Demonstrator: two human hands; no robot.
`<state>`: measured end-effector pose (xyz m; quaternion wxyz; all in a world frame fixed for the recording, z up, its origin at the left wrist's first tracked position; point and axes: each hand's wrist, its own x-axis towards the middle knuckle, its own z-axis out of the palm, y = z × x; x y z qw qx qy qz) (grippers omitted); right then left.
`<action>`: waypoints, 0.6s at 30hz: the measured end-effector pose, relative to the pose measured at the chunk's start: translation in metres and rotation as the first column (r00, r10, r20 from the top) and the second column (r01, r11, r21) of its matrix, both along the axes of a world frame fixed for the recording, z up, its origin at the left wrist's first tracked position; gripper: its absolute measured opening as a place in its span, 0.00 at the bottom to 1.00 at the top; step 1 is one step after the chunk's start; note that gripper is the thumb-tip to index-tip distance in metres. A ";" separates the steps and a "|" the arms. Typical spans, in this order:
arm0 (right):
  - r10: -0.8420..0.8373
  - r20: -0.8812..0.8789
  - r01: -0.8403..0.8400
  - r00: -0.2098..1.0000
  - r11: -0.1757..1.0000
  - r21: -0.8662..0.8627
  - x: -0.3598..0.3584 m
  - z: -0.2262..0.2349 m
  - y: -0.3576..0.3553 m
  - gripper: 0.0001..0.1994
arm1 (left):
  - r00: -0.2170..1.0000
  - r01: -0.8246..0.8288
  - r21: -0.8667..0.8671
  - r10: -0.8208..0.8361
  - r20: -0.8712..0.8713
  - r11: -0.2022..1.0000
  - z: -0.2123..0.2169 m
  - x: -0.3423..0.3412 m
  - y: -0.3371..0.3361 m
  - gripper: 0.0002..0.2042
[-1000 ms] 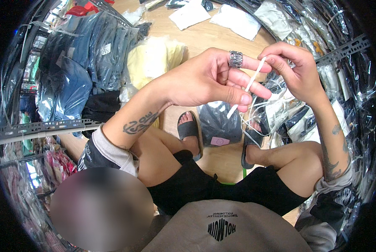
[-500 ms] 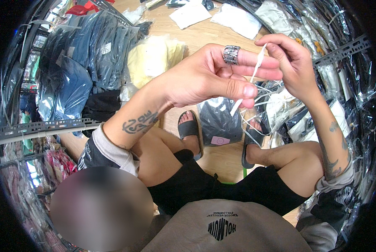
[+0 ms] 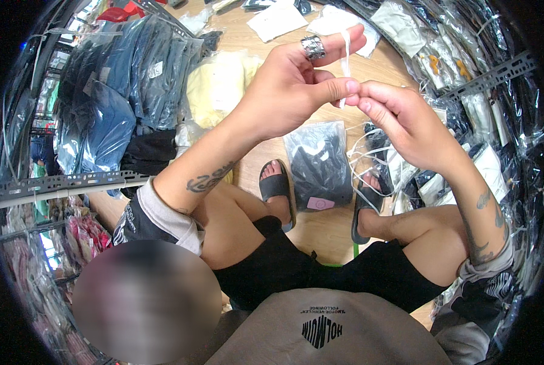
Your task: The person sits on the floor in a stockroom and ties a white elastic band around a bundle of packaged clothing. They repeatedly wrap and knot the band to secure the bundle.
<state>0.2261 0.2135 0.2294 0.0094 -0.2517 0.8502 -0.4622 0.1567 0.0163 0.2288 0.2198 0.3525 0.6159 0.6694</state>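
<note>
White strip (image 3: pixel 346 58) up in the air, above the floor (image 3: pixel 263 146); we note it crossing the index finger and running down to the thumb of the left hand (image 3: pixel 299 85). Thumb pressed, strip pinched, index stretched out, a broad silver ring (image 3: pixel 313 47) on it. Forearm slants up from the left. Right hand (image 3: pixel 412 125) comes in from the lower right, thumb and index drawn narrow, tips against the left fingertips; whether they grip the strip we cannot tell.

Below, between the sandals (image 3: pixel 276 185), a clear bag (image 3: pixel 305 143) of dark clothing. Its near edge bears a pink label (image 3: pixel 322 203), round mark, too small for us to read. A tangle of white cords (image 3: pixel 369 149) by the right foot. Dark lettering on the brown shirt (image 3: pixel 254 328), upside down to us.

Left edge of the floor: yellow pack (image 3: pixel 220 88), then bagged denim (image 3: pixel 105 91) with pale labels. Far edge: white packs (image 3: pixel 276 23).
</note>
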 end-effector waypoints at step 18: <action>-0.261 -0.110 0.250 0.959 0.963 -0.101 -0.006 0.015 0.040 0.08 | 0.887 0.435 -0.184 -0.385 0.256 0.881 0.019 0.029 0.005 0.25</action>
